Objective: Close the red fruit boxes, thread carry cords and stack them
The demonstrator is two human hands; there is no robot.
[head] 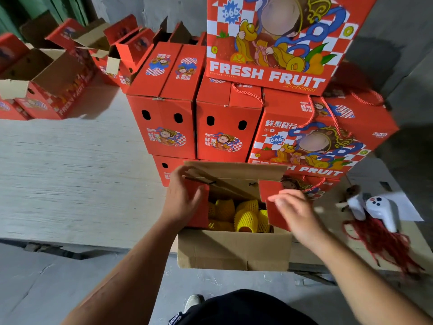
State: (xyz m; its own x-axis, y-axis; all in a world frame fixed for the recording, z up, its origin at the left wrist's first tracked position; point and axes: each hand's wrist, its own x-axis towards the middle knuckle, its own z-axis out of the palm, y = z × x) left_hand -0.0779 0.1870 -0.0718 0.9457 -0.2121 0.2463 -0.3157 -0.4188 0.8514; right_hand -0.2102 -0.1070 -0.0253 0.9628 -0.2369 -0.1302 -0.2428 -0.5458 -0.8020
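Far left: a row of empty boxes (pixel 44 73) with flaps up. Near centre: the open box (pixel 234 247) holds fruit in yellow foam nets (pixel 243 216). The left hand (pixel 185 198) reaches forward, fingers curled over the left side flap (pixel 199 202). The right hand (pixel 295 212), blurred, rests extended fingers against the right side flap (pixel 273 195). Behind: stacked closed boxes (pixel 229 123), some corded. Far right: loose red cords (pixel 379 242) beside a white controller (pixel 382 212).
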